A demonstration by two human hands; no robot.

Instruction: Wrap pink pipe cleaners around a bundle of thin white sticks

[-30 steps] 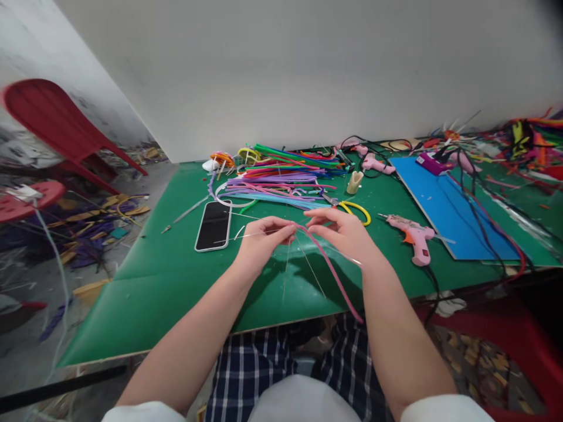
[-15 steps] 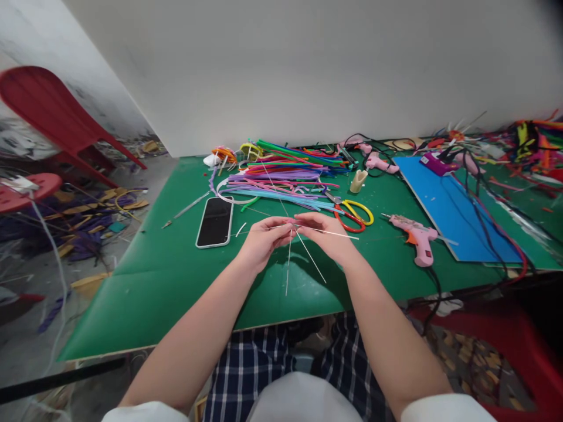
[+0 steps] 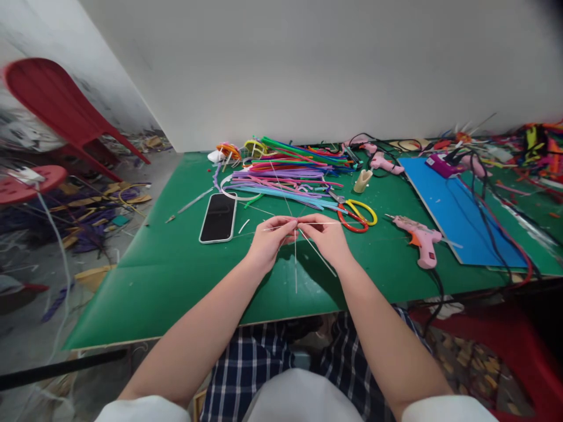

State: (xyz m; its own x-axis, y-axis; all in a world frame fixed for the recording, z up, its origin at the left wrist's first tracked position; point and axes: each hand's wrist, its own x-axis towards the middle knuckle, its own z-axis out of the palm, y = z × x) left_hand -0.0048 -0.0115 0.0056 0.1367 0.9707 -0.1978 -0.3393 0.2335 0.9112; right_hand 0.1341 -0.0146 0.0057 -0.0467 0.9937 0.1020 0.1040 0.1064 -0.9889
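Both hands meet above the green table, pinching the centre of a bundle of thin white sticks (image 3: 296, 264) that fan out in several directions like spokes. My left hand (image 3: 270, 239) is closed on the sticks from the left, thumb and fingertips at the crossing point. From the right, my right hand (image 3: 328, 239) closes on the same crossing, with one stick lying across its fingers and another slanting down below it. What joins the sticks at the centre is hidden by the fingertips. Beyond the hands lies a pile of coloured pipe cleaners (image 3: 281, 176).
A phone (image 3: 218, 218) lies left of the hands. Scissors (image 3: 358, 215) with red and yellow handles are just beyond the right hand. Farther right are a pink glue gun (image 3: 420, 237), its cord, and a blue board (image 3: 457, 217). A beige holder (image 3: 362, 181) stands behind the scissors.
The sticks have turned slightly in the fingers, the lower right one now slanting farther right. Both hands stay together at the centre. The whole view has shifted a little.
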